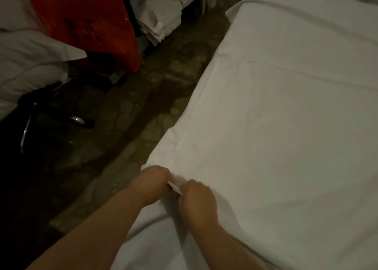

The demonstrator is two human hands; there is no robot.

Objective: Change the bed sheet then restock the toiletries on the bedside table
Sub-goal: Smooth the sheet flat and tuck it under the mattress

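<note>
A white bed sheet (286,97) lies spread flat over the bed, filling the right half of the view. At the bed's near left corner both my hands are bunched on the sheet's edge. My left hand (152,184) grips the sheet where it hangs over the side. My right hand (197,202) grips the sheet just beside it, fingers curled. A small pale strip (174,187), perhaps a label or hem fold, shows between the two hands. No bedside table or toiletries appear in view.
A dark patterned floor (143,110) runs along the bed's left side. An orange-red bag (81,20) hangs at upper left beside stacked white linen (159,17). More white bedding (26,65) and a dark wheeled chair base (51,114) stand at left.
</note>
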